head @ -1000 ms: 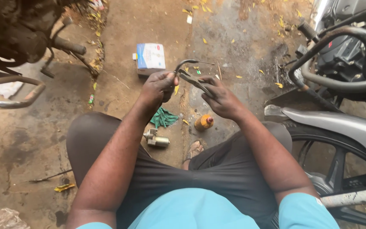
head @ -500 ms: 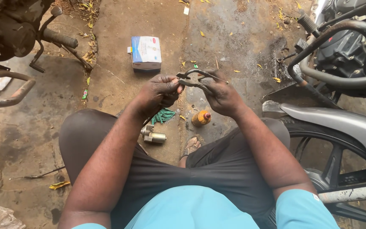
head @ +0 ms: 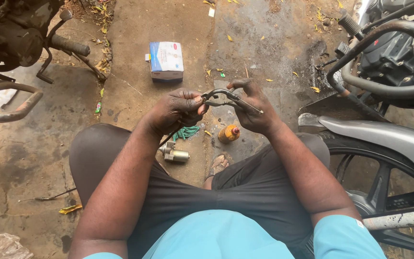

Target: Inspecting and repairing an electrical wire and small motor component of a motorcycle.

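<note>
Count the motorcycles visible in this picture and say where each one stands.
2. One motorcycle is at the upper left, only its footpeg and frame showing. The other motorcycle stands along the right edge, with wheel and mudguard visible. Both are cropped; more may stand outside the view.

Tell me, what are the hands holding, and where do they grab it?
Both hands hold a thin dark cable bent into a loop. The left hand pinches its left end; the right hand grips the right side, where a thin wire sticks out.

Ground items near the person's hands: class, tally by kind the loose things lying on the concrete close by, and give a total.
Small cardboard box: 1
Green cloth: 1
Metal cylindrical part: 1
Small orange bottle: 1
Total: 4
</note>
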